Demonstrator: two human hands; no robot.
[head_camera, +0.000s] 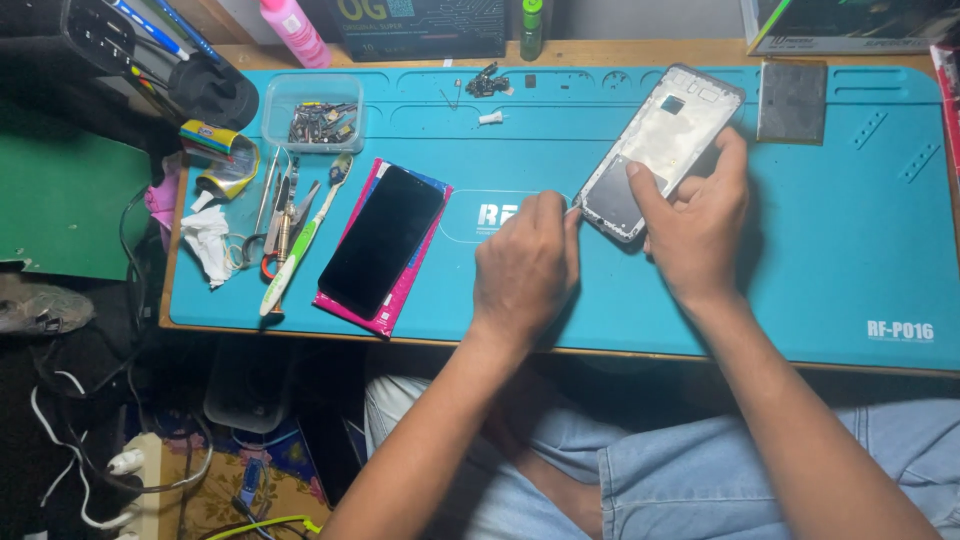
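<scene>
An opened phone frame (662, 140) lies tilted on the blue work mat (820, 250), its inside facing up. My right hand (695, 225) grips its lower end, thumb pressed on the dark lower part. My left hand (525, 265) is closed around a thin tool whose tip touches the frame's lower left corner. A black phone screen (383, 240) rests on a pink packet (395, 300) to the left.
A clear plastic box (315, 112) of small parts stands at the back left. Tweezers, a toothbrush (300, 240) and crumpled tissue (208, 240) lie along the mat's left edge. A dark square plate (792, 100) sits at the back right. Cables hang at the left.
</scene>
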